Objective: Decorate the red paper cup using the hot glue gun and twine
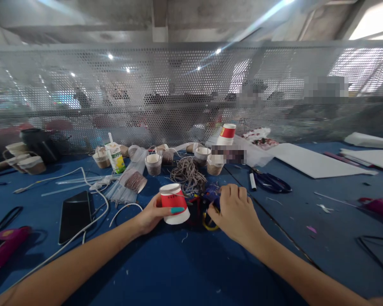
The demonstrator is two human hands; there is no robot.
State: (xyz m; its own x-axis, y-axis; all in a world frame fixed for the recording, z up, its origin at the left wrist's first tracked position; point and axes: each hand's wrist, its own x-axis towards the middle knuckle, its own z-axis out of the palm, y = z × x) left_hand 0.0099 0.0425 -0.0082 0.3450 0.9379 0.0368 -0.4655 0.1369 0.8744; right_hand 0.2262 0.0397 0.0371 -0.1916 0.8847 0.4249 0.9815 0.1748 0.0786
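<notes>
Head view: left hand [150,216] grip wrapped around light, crushable red-and-white paper cup [175,203]; right hand [234,212] grip beside, seemingly pinching dark cord [210,196].

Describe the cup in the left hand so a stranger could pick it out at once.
Start at the blue table and look to its near middle, just in front of the tangle of brown twine. There the left hand grips a paper cup held upside down. Unlike the twine-wrapped brown cups behind, it is bare red with white rims.

Red-and-white paper cup [174,203], tilted, rim up, on blue table
</notes>
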